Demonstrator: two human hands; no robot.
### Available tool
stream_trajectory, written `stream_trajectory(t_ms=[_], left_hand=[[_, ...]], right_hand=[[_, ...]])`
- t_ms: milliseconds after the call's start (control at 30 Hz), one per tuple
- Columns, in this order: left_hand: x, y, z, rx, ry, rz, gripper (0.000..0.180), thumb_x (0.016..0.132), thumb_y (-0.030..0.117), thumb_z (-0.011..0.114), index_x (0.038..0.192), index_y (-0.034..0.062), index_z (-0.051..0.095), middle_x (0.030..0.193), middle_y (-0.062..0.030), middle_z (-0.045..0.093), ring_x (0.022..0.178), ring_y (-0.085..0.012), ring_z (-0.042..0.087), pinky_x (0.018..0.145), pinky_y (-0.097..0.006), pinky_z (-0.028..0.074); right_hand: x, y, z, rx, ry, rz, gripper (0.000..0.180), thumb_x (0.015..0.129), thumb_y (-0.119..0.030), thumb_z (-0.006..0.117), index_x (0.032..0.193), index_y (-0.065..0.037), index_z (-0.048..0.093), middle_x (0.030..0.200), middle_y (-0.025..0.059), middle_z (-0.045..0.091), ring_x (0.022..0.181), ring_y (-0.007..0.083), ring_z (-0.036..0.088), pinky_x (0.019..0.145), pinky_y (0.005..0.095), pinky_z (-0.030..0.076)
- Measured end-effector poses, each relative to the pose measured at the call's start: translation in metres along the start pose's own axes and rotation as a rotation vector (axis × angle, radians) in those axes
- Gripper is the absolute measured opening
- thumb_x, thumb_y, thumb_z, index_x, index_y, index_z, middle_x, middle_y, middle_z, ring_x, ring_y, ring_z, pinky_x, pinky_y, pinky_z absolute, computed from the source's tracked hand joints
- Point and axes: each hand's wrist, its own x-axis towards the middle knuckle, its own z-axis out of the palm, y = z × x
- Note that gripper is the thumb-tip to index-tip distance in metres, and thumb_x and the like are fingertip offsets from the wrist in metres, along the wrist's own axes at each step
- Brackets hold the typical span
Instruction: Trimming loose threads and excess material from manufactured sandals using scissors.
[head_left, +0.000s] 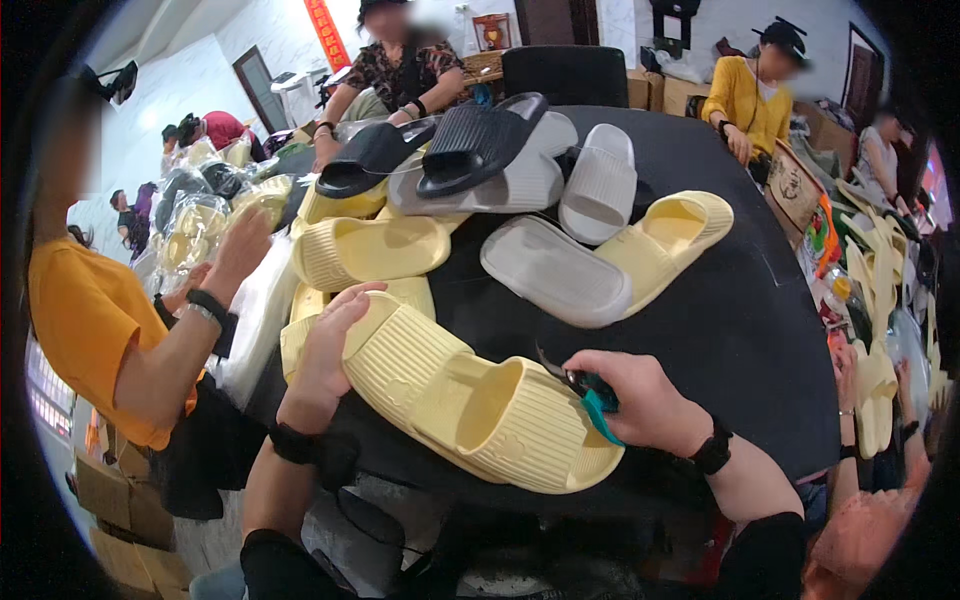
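A pair of pale yellow slide slippers (410,375) with ribbed straps lies at the near edge of the table, the two set end to end and overlapping. My left hand (325,350) grips the far left end of the pair, fingers along its edge. In my right hand (640,400) is a small pair of snips (597,400) with teal handles and dark curved blades. The blades are beside the strap of the right-hand slipper, and whether they touch it I cannot tell. Under my left hand another yellow slipper (298,340) shows in part.
Black slippers (470,150), grey slippers (598,185) and more yellow slippers (375,250) are heaped on the black table (740,330). A person in orange (100,340) works close at left, others across the table. Bagged slippers (195,230) lie left; a yellow pile (875,380) lies right.
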Motion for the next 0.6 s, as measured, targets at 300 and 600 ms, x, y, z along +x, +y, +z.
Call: stream_trajectory(t_ms=[300, 600], left_hand=[[-0.005, -0.002, 0.003, -0.139, 0.094, 0.132, 0.046, 0.1, 0.035, 0.039, 0.127, -0.0019, 0.045, 0.115, -0.0108, 0.059, 0.101, -0.0176, 0.059, 0.083, -0.03, 0.05], [-0.053, 0.007, -0.009, 0.076, 0.03, 0.227, 0.035, 0.101, 0.026, 0.036, 0.113, -0.0037, 0.051, 0.094, -0.0194, 0.064, 0.08, -0.0194, 0.062, 0.07, -0.031, 0.05]], right_hand=[[-0.005, -0.009, -0.014, 0.056, 0.169, 0.018, 0.043, 0.072, -0.001, 0.068, 0.113, -0.004, 0.054, 0.094, 0.0156, 0.064, 0.082, 0.0277, 0.066, 0.071, 0.0337, 0.054], [0.011, -0.003, -0.068, 0.05, 0.756, 0.194, 0.043, 0.081, -0.008, 0.066, 0.12, -0.001, 0.049, 0.101, 0.0088, 0.063, 0.091, 0.0133, 0.06, 0.081, 0.0275, 0.047]])
